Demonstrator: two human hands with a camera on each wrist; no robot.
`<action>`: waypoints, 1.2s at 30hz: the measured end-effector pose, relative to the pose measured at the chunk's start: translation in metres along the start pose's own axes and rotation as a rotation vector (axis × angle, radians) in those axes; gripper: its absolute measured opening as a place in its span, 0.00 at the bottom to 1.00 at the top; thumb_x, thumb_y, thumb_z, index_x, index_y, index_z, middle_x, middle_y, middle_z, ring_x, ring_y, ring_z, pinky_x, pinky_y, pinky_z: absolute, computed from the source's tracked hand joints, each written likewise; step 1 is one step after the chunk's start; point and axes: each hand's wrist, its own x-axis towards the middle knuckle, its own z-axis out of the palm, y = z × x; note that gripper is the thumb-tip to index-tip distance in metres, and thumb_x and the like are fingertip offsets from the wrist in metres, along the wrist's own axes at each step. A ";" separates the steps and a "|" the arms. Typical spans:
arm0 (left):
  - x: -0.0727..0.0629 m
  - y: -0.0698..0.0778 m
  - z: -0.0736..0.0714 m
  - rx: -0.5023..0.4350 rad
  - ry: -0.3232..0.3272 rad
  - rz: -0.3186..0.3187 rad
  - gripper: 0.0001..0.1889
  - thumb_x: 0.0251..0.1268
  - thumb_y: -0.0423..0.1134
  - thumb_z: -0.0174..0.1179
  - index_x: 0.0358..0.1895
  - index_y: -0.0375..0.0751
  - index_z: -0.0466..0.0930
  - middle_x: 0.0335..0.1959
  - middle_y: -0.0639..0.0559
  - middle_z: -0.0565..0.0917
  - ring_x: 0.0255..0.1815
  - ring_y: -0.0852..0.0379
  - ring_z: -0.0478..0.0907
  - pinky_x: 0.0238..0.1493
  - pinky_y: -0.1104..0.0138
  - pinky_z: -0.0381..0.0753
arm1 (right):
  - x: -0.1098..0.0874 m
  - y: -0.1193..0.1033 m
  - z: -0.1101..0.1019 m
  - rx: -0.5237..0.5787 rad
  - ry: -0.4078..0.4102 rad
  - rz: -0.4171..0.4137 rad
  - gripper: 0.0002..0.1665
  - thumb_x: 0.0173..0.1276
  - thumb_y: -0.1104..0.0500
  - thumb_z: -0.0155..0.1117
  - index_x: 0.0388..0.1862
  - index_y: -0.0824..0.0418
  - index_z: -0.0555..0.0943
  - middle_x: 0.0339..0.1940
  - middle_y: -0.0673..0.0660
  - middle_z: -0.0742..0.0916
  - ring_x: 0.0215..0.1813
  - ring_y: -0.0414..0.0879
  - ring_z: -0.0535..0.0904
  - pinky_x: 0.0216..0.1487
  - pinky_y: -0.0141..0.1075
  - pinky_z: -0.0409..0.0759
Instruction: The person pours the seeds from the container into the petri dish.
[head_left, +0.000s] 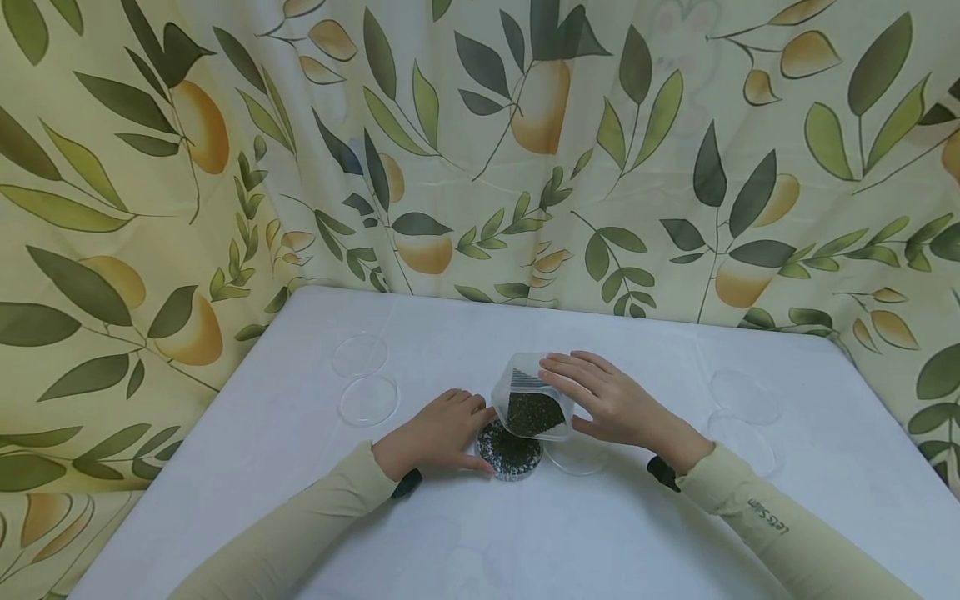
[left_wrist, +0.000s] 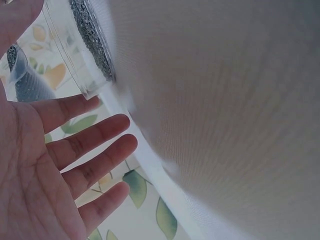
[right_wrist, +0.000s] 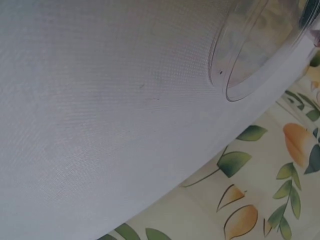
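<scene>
In the head view a round clear dish (head_left: 510, 450) on the table holds dark granules with white patches showing among them. My left hand (head_left: 442, 429) steadies it between thumb and forefinger; in the left wrist view its other fingers (left_wrist: 92, 142) are spread away from the dish (left_wrist: 75, 45). Above the dish, my right hand (head_left: 611, 400) grips a translucent plastic tub (head_left: 528, 371), tilted toward the dish. Dark granules (head_left: 534, 414) lie against its lower side. The right hand's fingers are out of the right wrist view.
An empty clear dish (head_left: 576, 457) lies just right of the filled one. Two clear round dishes (head_left: 367, 400) sit at the left and two more (head_left: 742, 442) at the right. A patterned curtain (head_left: 480, 208) hangs behind the white table (head_left: 600, 533).
</scene>
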 end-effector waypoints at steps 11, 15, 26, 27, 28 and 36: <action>0.000 -0.002 0.003 0.056 0.029 0.007 0.42 0.49 0.76 0.49 0.61 0.49 0.69 0.46 0.55 0.75 0.48 0.57 0.71 0.58 0.62 0.70 | 0.001 0.001 0.001 -0.015 0.006 -0.001 0.54 0.27 0.58 0.84 0.59 0.67 0.73 0.58 0.63 0.80 0.60 0.54 0.75 0.74 0.37 0.58; 0.000 -0.002 0.003 0.060 0.042 0.010 0.43 0.49 0.76 0.49 0.62 0.49 0.69 0.47 0.54 0.76 0.48 0.56 0.72 0.58 0.62 0.70 | 0.001 0.003 0.003 -0.022 0.010 0.015 0.54 0.26 0.59 0.84 0.59 0.68 0.72 0.58 0.63 0.79 0.60 0.54 0.75 0.74 0.36 0.56; -0.001 -0.001 0.003 0.029 0.051 0.011 0.45 0.49 0.76 0.50 0.65 0.48 0.67 0.49 0.53 0.76 0.50 0.55 0.73 0.58 0.61 0.70 | 0.001 0.008 0.008 -0.020 0.023 0.088 0.56 0.23 0.61 0.85 0.59 0.68 0.72 0.57 0.63 0.80 0.59 0.54 0.75 0.63 0.45 0.70; -0.001 -0.001 0.003 0.029 0.054 0.012 0.45 0.49 0.76 0.50 0.65 0.48 0.67 0.49 0.53 0.77 0.50 0.55 0.73 0.58 0.61 0.70 | 0.001 0.008 0.009 -0.018 0.021 0.095 0.56 0.23 0.60 0.85 0.59 0.67 0.72 0.57 0.63 0.80 0.60 0.54 0.75 0.62 0.45 0.71; -0.001 -0.001 0.003 0.028 0.055 0.012 0.45 0.49 0.76 0.51 0.65 0.48 0.67 0.49 0.53 0.77 0.50 0.56 0.73 0.58 0.61 0.70 | 0.001 0.008 0.009 -0.015 0.019 0.101 0.56 0.24 0.61 0.85 0.59 0.67 0.72 0.57 0.63 0.80 0.60 0.54 0.74 0.60 0.47 0.72; 0.000 -0.001 0.003 0.011 0.050 0.005 0.45 0.48 0.75 0.52 0.65 0.47 0.68 0.49 0.53 0.77 0.51 0.55 0.74 0.59 0.61 0.70 | 0.001 0.012 0.010 -0.004 0.029 0.146 0.54 0.24 0.62 0.83 0.59 0.67 0.73 0.57 0.62 0.80 0.58 0.55 0.75 0.57 0.49 0.73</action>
